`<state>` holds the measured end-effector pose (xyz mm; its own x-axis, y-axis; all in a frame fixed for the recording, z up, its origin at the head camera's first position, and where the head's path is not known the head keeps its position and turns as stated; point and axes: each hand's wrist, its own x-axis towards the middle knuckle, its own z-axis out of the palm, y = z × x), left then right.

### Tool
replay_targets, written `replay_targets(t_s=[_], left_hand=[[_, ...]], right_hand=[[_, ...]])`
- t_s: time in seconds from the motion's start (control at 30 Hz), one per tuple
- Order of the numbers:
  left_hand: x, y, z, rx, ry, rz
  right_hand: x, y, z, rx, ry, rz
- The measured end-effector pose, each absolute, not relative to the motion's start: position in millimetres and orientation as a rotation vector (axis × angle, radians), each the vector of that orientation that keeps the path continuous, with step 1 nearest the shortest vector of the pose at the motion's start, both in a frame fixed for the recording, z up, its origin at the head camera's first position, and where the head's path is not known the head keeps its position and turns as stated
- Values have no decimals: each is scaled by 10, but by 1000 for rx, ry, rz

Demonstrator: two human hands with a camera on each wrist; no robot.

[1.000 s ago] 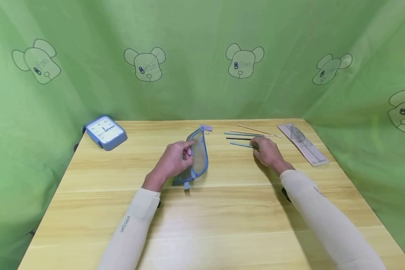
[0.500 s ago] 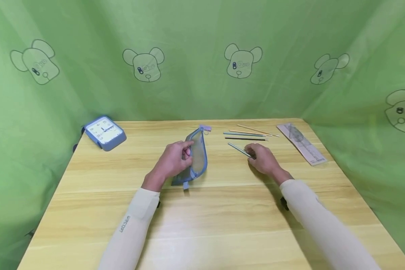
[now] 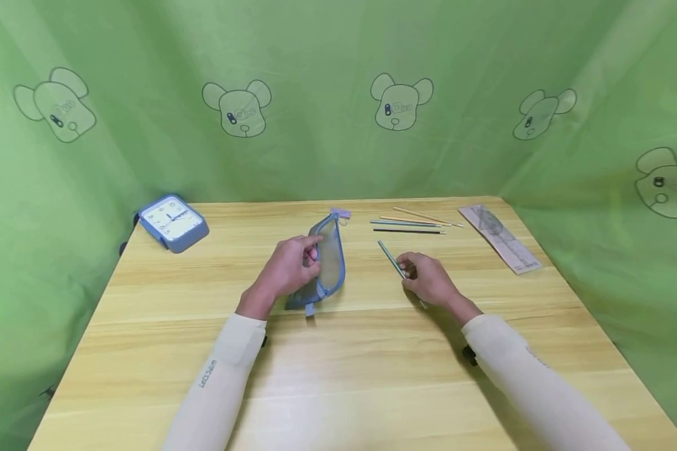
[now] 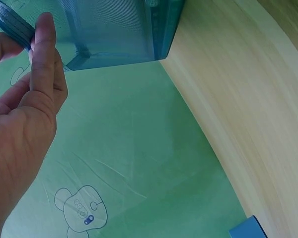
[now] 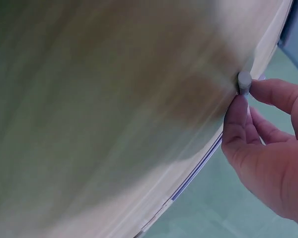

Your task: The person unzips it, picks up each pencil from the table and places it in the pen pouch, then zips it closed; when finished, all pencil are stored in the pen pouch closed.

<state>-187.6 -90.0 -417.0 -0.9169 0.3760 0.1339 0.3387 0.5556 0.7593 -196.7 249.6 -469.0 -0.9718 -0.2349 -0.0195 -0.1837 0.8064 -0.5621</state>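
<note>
left fingers [image 4: 43, 59] clasp the blue pouch [image 3: 331, 260], right fingers [image 5: 275, 91] a teal pencil [image 3: 391, 258] (both pinched nearly closed)

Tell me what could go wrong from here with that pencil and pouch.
The right hand pinches a slim pencil, which might twist or slip free. The left hand pinches one edge of the pouch; if that slackens, the opening could sag. The other pencils lie loose and close together, so a nudge might scatter them.
</note>
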Motion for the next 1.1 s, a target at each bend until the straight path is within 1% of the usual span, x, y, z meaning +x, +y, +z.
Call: replay_targets(t_s=[0.27, 0.7, 0.87, 1.1], left_hand=[[-1874, -914, -4165, 638, 2732, 1323], [-1866, -913, -4162, 640, 2732, 1332], [-1870, -909, -4159, 636, 2731, 1330], [-1874, -917, -4166, 632, 2730, 1329]], right_hand=[[-1931, 2393, -4663, -267, 2923, -839], [-1911, 2296, -4622, -105, 2887, -956], [-1873, 2216, -4482, -52, 2869, -1121], [-1788, 1946, -4178, -71, 2770, -1449]])
